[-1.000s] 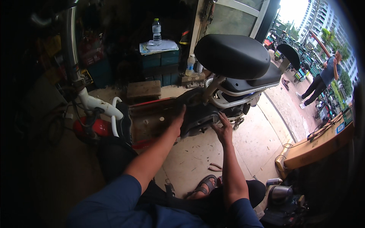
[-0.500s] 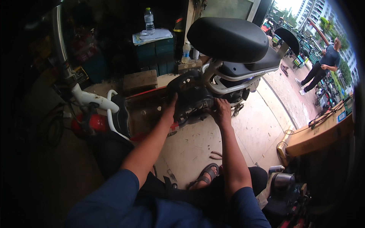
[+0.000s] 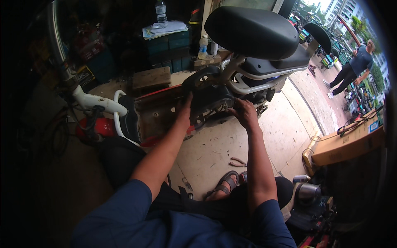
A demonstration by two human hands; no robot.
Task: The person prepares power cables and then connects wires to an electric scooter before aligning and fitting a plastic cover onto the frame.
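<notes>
A white-framed electric scooter stands crosswise before me, its black seat [image 3: 252, 32] above a black plastic cover [image 3: 209, 97] at the middle of the frame. My left hand [image 3: 185, 112] holds the cover's left side, thumb pointing up and the other fingers mostly hidden. On the cover's right end, my right hand [image 3: 246, 115] is closed with bent fingers, thumb and fingertips against the edge. Beneath the cover, some dark parts of the scooter show between my hands. Left of it lies the bare, rusty-brown footboard [image 3: 155, 113] with a red edge.
Pliers [image 3: 237, 162] lie on the pale floor near my sandalled foot [image 3: 225, 185]. A cardboard box [image 3: 347, 144] and a metal cup [image 3: 308, 191] are at right. Bottles stand by dark boxes [image 3: 167, 43] at the back. A person [image 3: 353, 68] stands outside.
My right hand has shifted slightly up and right on the cover's edge, its fingers more bent. The left keeps its hold. The person outside has lowered an arm.
</notes>
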